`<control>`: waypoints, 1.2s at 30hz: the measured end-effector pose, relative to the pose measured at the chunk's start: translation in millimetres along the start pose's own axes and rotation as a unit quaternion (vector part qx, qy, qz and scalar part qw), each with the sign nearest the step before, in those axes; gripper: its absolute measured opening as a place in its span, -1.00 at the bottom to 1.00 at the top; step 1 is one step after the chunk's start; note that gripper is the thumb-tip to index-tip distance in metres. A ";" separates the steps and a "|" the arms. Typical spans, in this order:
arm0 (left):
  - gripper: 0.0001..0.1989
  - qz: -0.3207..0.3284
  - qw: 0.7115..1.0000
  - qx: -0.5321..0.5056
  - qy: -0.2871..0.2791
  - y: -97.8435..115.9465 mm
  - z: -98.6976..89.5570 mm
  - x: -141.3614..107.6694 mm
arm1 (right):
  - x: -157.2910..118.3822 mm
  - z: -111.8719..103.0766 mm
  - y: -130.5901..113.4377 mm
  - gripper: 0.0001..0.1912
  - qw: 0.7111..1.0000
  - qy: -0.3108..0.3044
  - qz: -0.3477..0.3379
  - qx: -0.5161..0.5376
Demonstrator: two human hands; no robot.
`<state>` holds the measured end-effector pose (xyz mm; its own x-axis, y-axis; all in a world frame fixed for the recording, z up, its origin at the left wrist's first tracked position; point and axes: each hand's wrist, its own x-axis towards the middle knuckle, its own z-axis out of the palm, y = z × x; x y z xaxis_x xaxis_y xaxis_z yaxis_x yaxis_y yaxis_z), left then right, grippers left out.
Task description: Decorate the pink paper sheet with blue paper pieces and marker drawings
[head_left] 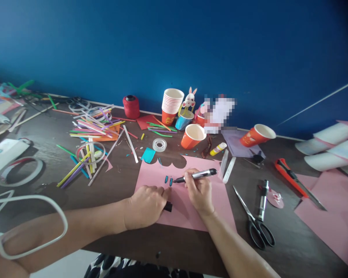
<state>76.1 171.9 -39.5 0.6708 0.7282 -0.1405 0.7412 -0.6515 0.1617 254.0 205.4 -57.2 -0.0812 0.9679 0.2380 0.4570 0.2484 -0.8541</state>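
Observation:
In my right hand point(199, 191) is a silver and black marker point(201, 175), pinched between the fingers, its tip pointing left. The tip meets or nearly meets a small blue piece with a dark outline point(171, 181); a similar blue piece point(166, 179) lies just left of it. Both rest on a pink paper sheet point(220, 208) with scalloped cutouts along its far edge. My left hand point(147, 204) is closed and leans on the sheet, fingertips near the blue pieces. From its underside sticks out a black marker cap point(168, 207).
Scissors point(253, 222), another marker point(263, 200) and a box cutter point(290, 179) lie to the right. Paper cups point(193, 137), clear tape point(159, 144) and a glue stick point(218, 149) stand or lie beyond the sheet. Colourful straws point(95, 125) are heaped at the left.

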 end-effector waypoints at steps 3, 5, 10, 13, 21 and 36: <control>-0.58 -0.005 1.000 -0.028 -0.007 -1.7 -2.2 0.2 | -1.5 -2.0 0.0 -0.72 0.998 0.023 0.023 0.049; -0.58 -0.007 0.999 -0.050 -0.005 -3.1 -3.5 -0.5 | -2.1 -3.3 0.4 -0.73 0.992 0.045 0.045 0.106; -0.60 -0.014 0.991 -0.123 0.045 -8.9 -2.3 -2.0 | -5.0 -9.4 0.0 -0.81 0.961 0.075 0.082 0.254; -0.65 -0.018 0.976 -0.196 0.090 -13.2 -0.4 -0.1 | -9.8 -13.9 -4.4 -0.82 0.946 0.050 0.064 0.314; -0.77 -0.069 0.957 -0.256 0.116 -13.5 -2.7 4.1 | -22.3 -15.7 -19.2 -0.85 0.955 -0.044 -0.010 0.293; -0.84 -0.051 0.942 -0.301 0.136 -11.5 -0.1 -2.5 | -15.5 -4.0 -49.5 -0.83 0.967 -0.219 -0.061 0.113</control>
<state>65.9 177.6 -40.9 0.5047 0.8614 0.0569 0.5972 -0.3960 0.6976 236.2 178.0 -16.7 -0.5122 0.8424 0.1674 0.2181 0.3161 -0.9233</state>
